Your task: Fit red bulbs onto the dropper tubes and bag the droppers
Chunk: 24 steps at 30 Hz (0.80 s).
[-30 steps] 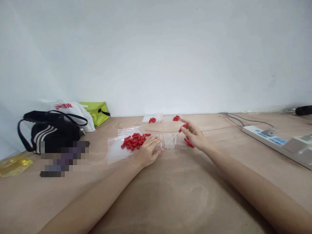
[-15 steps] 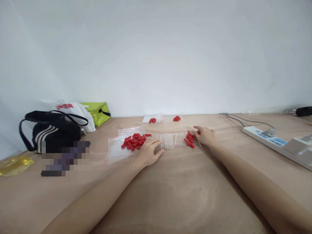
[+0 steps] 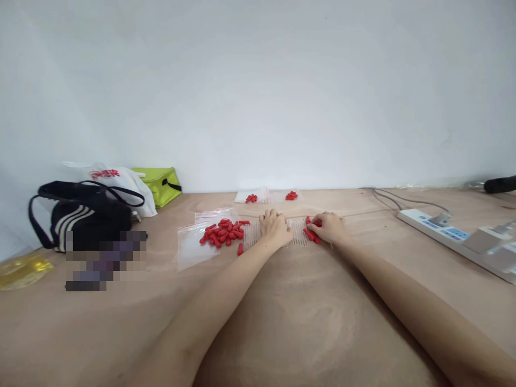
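My left hand [image 3: 275,228] lies over a row of thin clear tubes [image 3: 298,234], its fingers bent down onto them and slightly apart. To the right, my right hand [image 3: 329,229] reaches with thumb and fingertips into a small group of red rubber bulbs [image 3: 309,234]. A thin clear tube shows faintly below its palm, in the curled fingers. One single red bulb [image 3: 240,249] lies beside my left wrist. Farther left, a larger heap of red bulbs [image 3: 221,234] sits partly on clear zip bags [image 3: 193,250].
At the back lie two zip bags with small piles of red bulbs [image 3: 251,199] and red bulbs [image 3: 291,195]. A black bag [image 3: 88,220], white plastic bag [image 3: 139,188] and lime-green box bag [image 3: 159,185] stand left. A power strip [image 3: 427,224] with plugs and cables lies right.
My left hand has moved right, from beside the large heap onto the tubes. One bulb now lies apart near its wrist. My right hand has shifted left onto the small bulb group.
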### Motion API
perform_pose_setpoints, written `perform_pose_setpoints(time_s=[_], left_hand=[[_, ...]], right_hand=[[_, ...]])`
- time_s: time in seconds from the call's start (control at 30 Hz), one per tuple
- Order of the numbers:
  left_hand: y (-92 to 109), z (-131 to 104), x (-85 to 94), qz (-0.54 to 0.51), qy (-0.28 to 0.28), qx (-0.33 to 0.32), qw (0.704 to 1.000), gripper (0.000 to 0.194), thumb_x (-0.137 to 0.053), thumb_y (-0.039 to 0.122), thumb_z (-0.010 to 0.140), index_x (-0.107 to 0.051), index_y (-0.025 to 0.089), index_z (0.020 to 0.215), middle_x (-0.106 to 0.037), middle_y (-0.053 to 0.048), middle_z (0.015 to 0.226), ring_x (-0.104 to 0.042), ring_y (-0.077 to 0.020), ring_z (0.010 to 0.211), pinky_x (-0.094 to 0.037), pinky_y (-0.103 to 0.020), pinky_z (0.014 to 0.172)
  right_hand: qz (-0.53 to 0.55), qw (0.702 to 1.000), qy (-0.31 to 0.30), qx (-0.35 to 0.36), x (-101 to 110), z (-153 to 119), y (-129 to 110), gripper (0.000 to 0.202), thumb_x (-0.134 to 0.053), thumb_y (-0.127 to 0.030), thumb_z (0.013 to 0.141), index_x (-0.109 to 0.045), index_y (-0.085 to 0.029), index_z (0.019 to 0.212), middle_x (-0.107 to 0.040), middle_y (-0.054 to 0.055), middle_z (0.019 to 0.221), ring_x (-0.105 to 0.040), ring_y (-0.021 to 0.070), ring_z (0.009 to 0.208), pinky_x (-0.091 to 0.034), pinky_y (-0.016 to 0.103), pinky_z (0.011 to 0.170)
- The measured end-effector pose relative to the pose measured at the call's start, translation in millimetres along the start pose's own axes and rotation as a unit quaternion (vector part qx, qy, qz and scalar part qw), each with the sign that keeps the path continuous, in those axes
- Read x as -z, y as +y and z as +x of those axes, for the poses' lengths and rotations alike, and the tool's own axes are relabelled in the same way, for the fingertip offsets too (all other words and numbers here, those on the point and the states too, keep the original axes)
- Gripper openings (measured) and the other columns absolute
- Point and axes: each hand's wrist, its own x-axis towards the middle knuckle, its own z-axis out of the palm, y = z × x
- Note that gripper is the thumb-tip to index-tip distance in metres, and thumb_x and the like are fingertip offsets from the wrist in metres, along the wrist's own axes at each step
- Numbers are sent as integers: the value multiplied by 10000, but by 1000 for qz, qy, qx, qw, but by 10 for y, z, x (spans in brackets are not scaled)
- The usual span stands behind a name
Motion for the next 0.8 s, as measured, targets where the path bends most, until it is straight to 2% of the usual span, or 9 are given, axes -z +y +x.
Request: perform_pose_setpoints(time_s=[0.17,0.37,0.47,0.53,0.6,0.67,0.73,0.8], left_hand=[[70,165,-121,10,-14,35,999,278,-548,359,683,-639,125,804,-538,-152,981,-410,-302,1001,-300,-423,834],[130,178,-191,-3,-7,24,1000,213,-549,227,688,-648,66,785,-540,-183,968,-420,-300,989,-336,-388,816],[141,167,-158,-24,2,14,1000,184,-538,212,715,-630,63,771,-543,-191,955,-436,-305,970,-369,-381,769],[105,154,-66,-44,12,-8,999,177,-498,220,763,-608,82,770,-554,-168,927,-450,-287,957,-376,-379,768],[8,119,77,-68,24,-43,996,174,-440,211,814,-577,111,778,-569,-116,878,-476,-236,926,-377,-353,791],[-160,42,234,-93,32,-72,993,169,-380,194,854,-534,126,842,-571,-70,857,-509,-169,844,-402,-288,748],[-383,-78,352,-149,52,-114,981,155,-349,201,872,-491,137,865,-567,-34,773,-523,-136,705,-417,-253,650],[-621,-225,394,-185,61,-165,967,128,-365,209,867,-481,154,865,-572,-8,709,-524,-133,632,-412,-252,606]], right_hand=[[6,999,31,-3,-32,2,-15,220,-501,-394,707,-630,-217,726,-624,59,828,-510,233,841,-292,352,700],[61,987,146,-12,-89,-35,-51,226,-419,-355,789,-562,-182,771,-633,54,813,-520,216,821,-273,362,735],[97,977,187,16,-111,-86,-101,205,-412,-336,810,-532,-171,813,-638,42,797,-539,193,769,-271,367,756],[122,969,207,50,-124,-129,-145,197,-417,-334,817,-527,-171,831,-638,39,804,-549,176,733,-279,365,763],[146,960,220,89,-137,-180,-198,201,-424,-339,822,-529,-172,860,-636,40,810,-551,162,691,-297,362,763],[171,951,222,131,-152,-240,-265,215,-435,-340,823,-533,-169,911,-630,50,814,-551,162,686,-325,350,746],[193,942,204,186,-169,-308,-343,213,-441,-322,827,-545,-173,940,-621,59,827,-553,170,736,-354,330,724],[206,933,169,244,-183,-379,-419,191,-445,-292,831,-570,-185,928,-608,62,833,-550,170,782,-375,310,708]])
